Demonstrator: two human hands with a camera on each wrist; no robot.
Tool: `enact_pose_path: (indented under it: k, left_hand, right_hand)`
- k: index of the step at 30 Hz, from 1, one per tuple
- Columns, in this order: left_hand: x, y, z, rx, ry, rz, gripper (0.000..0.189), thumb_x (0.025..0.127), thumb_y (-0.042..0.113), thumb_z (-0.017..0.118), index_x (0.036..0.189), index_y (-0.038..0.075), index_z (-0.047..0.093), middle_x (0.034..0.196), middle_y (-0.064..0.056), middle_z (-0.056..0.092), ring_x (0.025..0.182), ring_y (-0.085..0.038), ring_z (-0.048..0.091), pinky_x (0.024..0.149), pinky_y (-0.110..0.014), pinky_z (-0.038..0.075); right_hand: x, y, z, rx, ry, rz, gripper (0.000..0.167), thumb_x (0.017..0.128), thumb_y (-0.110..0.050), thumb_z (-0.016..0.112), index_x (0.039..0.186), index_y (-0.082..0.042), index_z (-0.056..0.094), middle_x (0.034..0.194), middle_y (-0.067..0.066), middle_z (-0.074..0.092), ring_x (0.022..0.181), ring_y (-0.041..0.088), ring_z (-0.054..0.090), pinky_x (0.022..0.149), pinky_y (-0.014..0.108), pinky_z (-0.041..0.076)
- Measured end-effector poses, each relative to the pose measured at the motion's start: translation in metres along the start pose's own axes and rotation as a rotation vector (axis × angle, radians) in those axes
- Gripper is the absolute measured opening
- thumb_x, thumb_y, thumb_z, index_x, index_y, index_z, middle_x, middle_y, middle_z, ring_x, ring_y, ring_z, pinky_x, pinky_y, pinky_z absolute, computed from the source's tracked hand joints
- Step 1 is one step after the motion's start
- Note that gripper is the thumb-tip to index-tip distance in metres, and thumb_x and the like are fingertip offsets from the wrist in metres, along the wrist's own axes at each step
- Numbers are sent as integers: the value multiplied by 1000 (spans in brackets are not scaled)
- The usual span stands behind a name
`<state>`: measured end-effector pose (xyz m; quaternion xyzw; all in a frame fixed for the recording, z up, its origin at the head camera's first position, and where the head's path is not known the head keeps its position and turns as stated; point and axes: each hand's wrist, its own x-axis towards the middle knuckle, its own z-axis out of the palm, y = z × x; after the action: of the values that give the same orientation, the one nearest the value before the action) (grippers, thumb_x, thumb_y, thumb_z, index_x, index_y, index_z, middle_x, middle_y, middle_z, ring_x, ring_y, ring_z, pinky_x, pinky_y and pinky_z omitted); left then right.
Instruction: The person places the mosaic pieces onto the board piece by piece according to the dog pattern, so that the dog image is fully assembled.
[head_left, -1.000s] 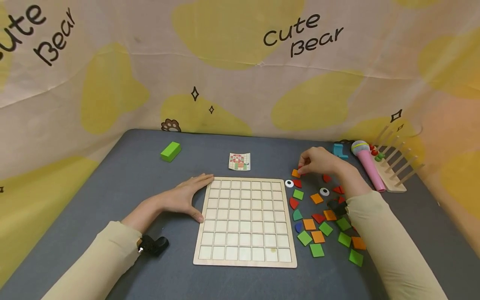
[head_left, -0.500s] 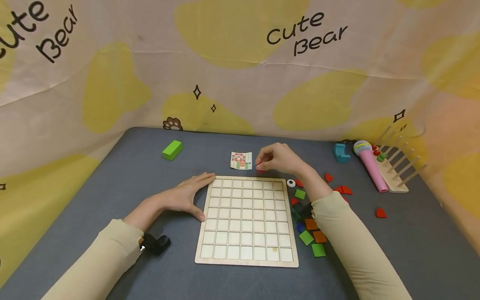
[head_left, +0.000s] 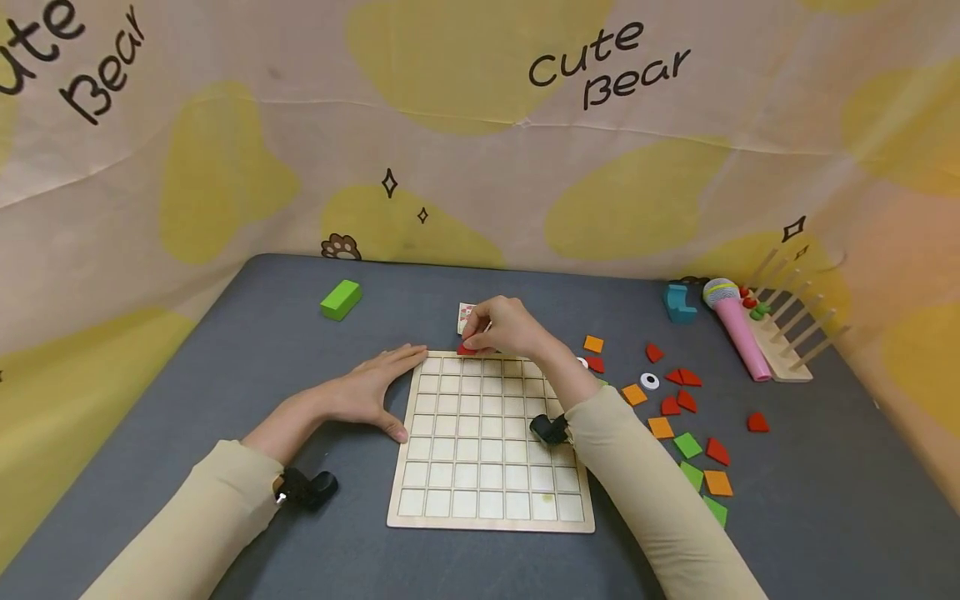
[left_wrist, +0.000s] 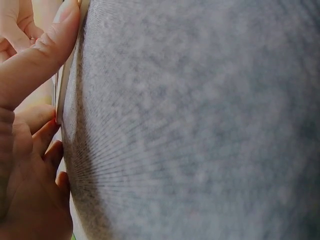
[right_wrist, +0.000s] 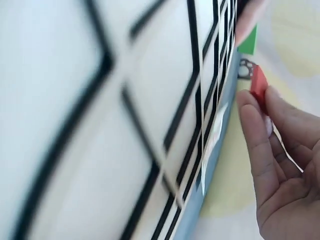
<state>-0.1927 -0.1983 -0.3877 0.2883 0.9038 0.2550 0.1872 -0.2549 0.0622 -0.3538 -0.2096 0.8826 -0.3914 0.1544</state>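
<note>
Currently the right hand (head_left: 502, 327) pinches one red piece (head_left: 466, 350) between thumb and fingertips at the far edge of the one gridded board (head_left: 480, 524), while the left hand (head_left: 366, 392), thumb and fingers spread wide, touches that board's left edge and far-left corner. Toward the right edge of the tabletop (head_left: 322, 554), four orange squares (head_left: 660, 428) and one pink microphone (head_left: 744, 342) show; one green block (head_left: 341, 300) sits near its far-left corner.

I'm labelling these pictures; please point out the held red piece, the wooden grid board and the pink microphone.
Red piece (right_wrist: 259, 87), right wrist view: its exposed part.
Wooden grid board (head_left: 491, 451), head view: a bare cell.
Pink microphone (head_left: 742, 340), head view: its handle.
</note>
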Motion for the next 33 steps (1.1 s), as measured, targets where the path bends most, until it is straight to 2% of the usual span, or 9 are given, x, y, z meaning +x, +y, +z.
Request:
enact_pose_path:
  k: [4,8,18,26,33]
  left_hand:
    - [0,-1,1,-1,0,7,122,64,46,90,158,7,21,167,-13,19,155,-41,10,121,-67,12]
    - [0,-1,1,-3,-5,0,122,64,47,89,158,8,21,167,-12,18,155,-41,10,121,-68,12]
    - [-1,0,0,5,-4,-17,122,65,48,89,158,9,21,167,-11,17,155,-40,10,121,-69,12]
    - [-1,-1,2,0,-8,-33,122,64,49,88,159,11,20,167,-11,17,156,-40,9,120,-70,12]
    - [0,-2,2,7,-8,-12,122,64,49,88,158,10,20,167,-11,18,156,-39,9,121,-68,12]
  right_hand:
    - [4,-5,9,-77,-19,-45,4,85,-10,77,88,-9,75,84,6,76,69,10,70,63,18,56]
    - [6,-10,15,-129,-44,-77,6,84,-7,76,89,-8,76,85,6,75,70,7,65,64,16,50]
    - [1,-16,21,-251,-77,-85,3,85,-8,75,86,-11,75,81,2,75,71,8,63,70,19,49]
    - [1,-14,22,-279,-79,-113,4,85,-11,77,87,-9,75,82,1,74,75,8,62,73,20,49]
    - [1,-12,21,-308,-72,-116,3,84,-10,77,87,-11,77,84,0,76,80,10,64,76,22,50]
